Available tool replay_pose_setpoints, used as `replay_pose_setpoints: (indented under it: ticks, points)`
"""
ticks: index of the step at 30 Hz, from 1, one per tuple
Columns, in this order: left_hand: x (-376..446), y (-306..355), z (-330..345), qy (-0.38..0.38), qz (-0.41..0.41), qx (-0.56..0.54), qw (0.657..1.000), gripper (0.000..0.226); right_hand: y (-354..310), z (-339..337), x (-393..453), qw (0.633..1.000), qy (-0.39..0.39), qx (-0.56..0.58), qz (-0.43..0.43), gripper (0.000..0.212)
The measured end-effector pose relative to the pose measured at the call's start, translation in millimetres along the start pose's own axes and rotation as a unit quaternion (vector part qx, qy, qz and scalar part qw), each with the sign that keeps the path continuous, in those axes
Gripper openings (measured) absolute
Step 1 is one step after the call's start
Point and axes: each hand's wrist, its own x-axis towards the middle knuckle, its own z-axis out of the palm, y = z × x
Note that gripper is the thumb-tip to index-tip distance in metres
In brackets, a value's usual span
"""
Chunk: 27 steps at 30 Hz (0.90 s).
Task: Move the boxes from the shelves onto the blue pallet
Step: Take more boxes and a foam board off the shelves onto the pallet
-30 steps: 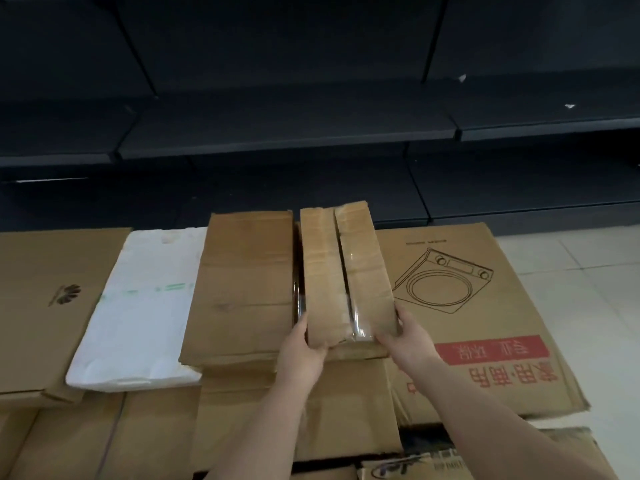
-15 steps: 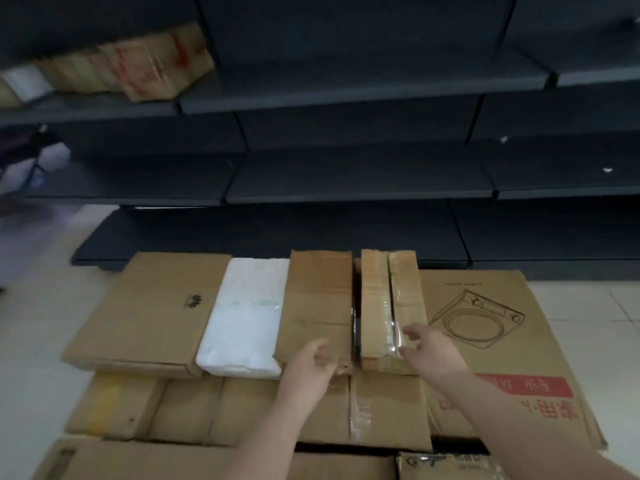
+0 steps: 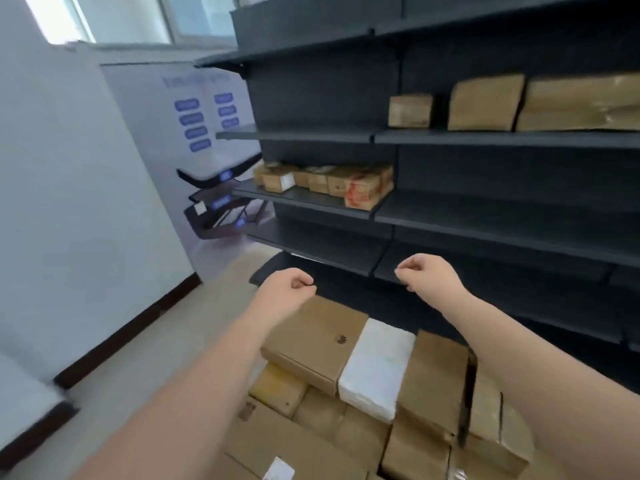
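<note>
Reaching, head view: I see left hand [image 3: 289, 285] and right hand [image 3: 427, 273] loosely curled, holding nothing, raised toward the shelves [image 3: 485, 216]. Boxes [image 3: 332, 183] wait mid-shelf, near its lip; stack [image 3: 322, 337] below. Risk: knuckles clipping shelf edges, forearms nudging the stack. Room is open leftward over floor [image 3: 173, 341].

Matt dark metal shelves [image 3: 485, 138] hold brown cardboard boxes [image 3: 485, 102].

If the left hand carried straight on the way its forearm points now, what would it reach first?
Probably the group of small cardboard boxes on the middle shelf. The left hand, loosely curled and holding nothing, points up toward them, with nothing visible between. Depth is unclear, so it might meet the lower shelf edge first.
</note>
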Motion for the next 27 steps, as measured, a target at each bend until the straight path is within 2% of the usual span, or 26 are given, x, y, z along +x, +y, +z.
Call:
replay_pose_setpoints:
  ticks: [7, 13, 24, 27]
  points:
    - [-22, -96, -163, 0.052, -0.001, 0.051, 0.997, 0.016, -163, 157, -32, 0.993, -0.036, -0.025, -0.109, 0.012]
    - [-17, -184, -266, 0.035, 0.024, 0.109, 0.993, 0.022, -262, 277, -44, 0.993, -0.041, -0.002, -0.113, 0.018]
    - [89, -254, -347, 0.034, 0.053, 0.041, 0.997, 0.016, -349, 365, 39, 0.996, 0.028, -0.018, -0.085, 0.023]
    - [118, -273, -372, 0.036, 0.053, 0.090, 0.994, 0.015, -376, 392, 67, 0.988, 0.026, -0.101, -0.112, 0.021]
